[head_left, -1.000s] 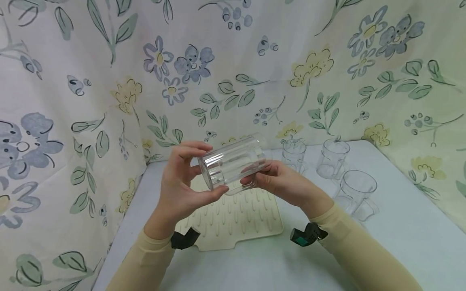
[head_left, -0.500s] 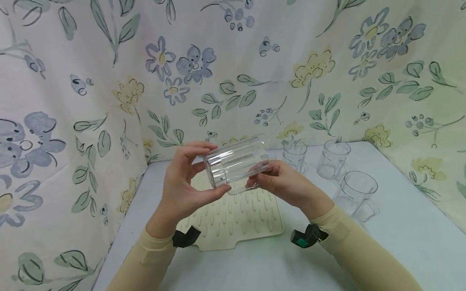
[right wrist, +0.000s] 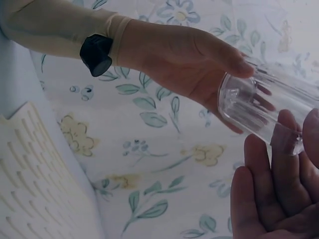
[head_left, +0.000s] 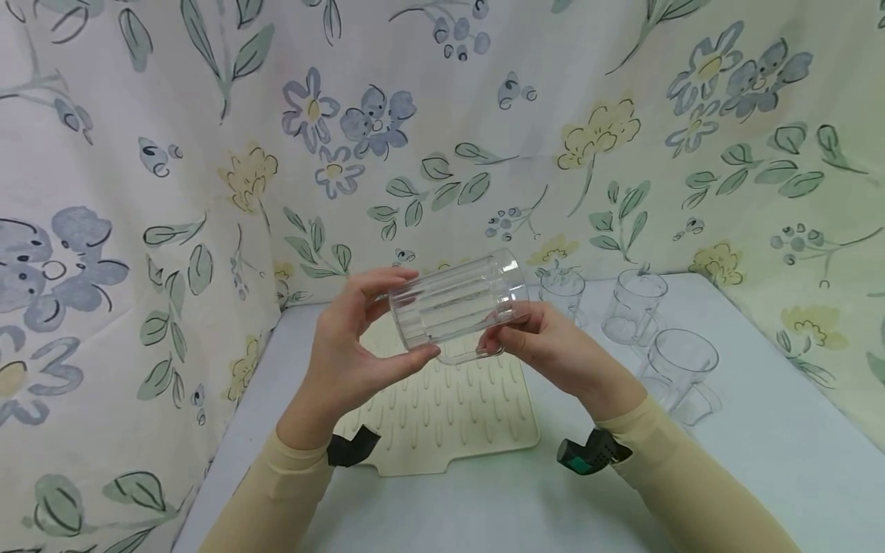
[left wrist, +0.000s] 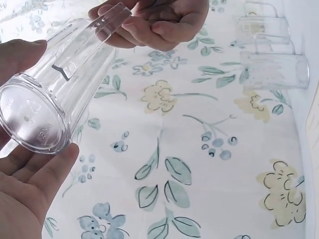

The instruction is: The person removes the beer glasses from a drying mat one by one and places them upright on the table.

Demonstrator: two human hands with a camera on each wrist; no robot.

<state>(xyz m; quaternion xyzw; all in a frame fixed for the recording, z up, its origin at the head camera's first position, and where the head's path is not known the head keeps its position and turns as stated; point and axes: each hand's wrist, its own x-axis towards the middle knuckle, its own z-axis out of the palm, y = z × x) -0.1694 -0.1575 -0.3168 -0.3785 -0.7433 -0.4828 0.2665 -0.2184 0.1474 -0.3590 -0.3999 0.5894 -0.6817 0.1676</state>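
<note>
Both hands hold a clear ribbed mug (head_left: 452,303) up in the air, tilted on its side above a cream mat. My left hand (head_left: 353,346) grips it round the base, thumb below and fingers above. In the left wrist view the round bottom of the mug (left wrist: 32,117) faces the camera, with faint moulded marks. My right hand (head_left: 546,342) pinches the handle at the lower right side. The right wrist view has the right-hand fingers (right wrist: 286,184) at the handle and the left hand (right wrist: 184,62) round the base end.
The cream ribbed mat (head_left: 456,422) lies on the white table (head_left: 498,507) under the hands. Three more clear mugs stand at the right: a back mug (head_left: 561,288), a middle mug (head_left: 632,307) and a nearer mug (head_left: 677,361). A flowered curtain (head_left: 442,115) encloses the back and sides.
The mug has shifted slightly to the right and turned a little, so its rim end now shows more clearly. Both hands keep their hold; the head view has moved slightly.
</note>
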